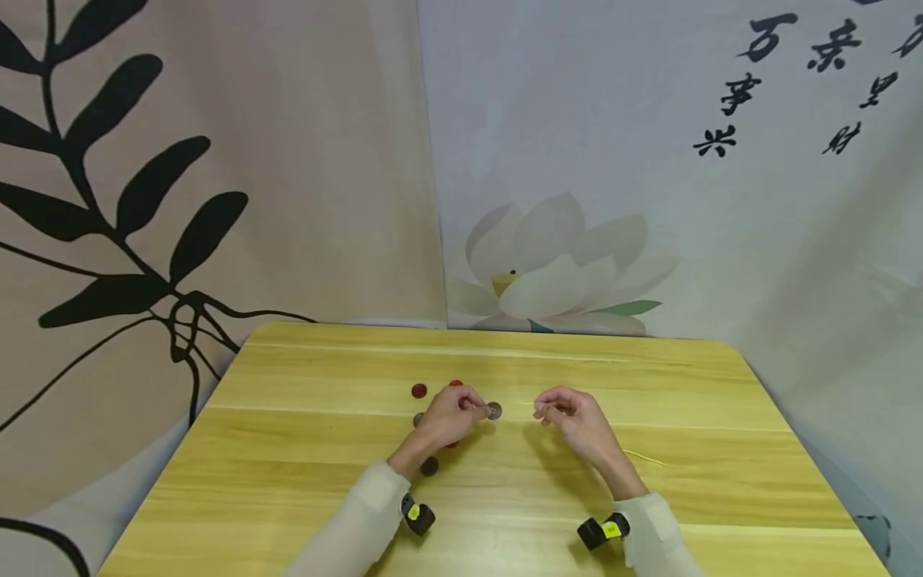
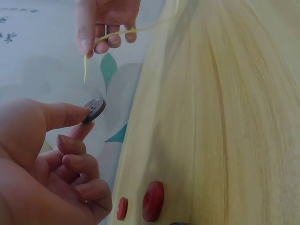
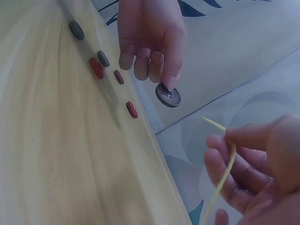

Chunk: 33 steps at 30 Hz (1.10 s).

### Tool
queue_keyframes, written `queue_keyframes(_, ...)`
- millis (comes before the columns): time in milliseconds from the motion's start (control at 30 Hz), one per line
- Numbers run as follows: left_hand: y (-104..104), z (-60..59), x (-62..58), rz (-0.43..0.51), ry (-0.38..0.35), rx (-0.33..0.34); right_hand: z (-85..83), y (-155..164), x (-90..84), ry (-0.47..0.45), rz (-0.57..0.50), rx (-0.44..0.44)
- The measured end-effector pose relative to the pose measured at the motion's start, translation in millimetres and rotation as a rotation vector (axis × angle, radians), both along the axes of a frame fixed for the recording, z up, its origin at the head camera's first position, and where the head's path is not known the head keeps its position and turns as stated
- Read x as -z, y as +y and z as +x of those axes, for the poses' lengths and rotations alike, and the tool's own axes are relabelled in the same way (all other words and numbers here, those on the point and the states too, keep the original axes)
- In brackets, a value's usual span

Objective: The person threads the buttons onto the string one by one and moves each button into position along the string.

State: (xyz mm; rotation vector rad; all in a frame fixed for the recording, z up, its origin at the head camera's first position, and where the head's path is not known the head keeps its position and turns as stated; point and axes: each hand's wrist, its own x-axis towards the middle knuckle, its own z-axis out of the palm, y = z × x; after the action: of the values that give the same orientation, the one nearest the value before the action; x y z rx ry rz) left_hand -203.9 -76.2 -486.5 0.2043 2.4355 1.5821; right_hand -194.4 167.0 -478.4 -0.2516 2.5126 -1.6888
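Between thumb and forefinger my left hand (image 1: 453, 414) pinches a round dark grey button (image 3: 168, 96) by its edge; small holes show in its middle. The button (image 2: 95, 110) is held up above the table, its face toward the right hand. Across a short gap, my right hand (image 1: 579, 423) pinches a yellow cord (image 3: 224, 177) close to its end. A short tip of the cord (image 2: 85, 70) sticks out past the thumb and points toward the button, apart from it. The rest of the cord (image 1: 645, 457) trails behind the right hand over the table.
Several loose buttons lie around and under the left hand, among them a dark red button (image 1: 419, 390), a bright red button (image 3: 131, 109) and a dark grey button (image 1: 429, 466). The wooden table (image 1: 721, 417) has its far edge against a printed cloth backdrop (image 1: 346, 160).
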Motion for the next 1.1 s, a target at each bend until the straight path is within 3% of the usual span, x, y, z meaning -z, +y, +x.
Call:
queue_keyframes(500, 3, 6.8, -7.8, 0.057, 0.036, -0.137, 5.2, -15, -12.9, 0.049, 0.028, -0.05)
queue_keyframes(1100, 10, 13.3, -13.9, 0.072, 0.084, -0.144, 7.1, -25, -17.2, 0.059, 0.008, -0.055)
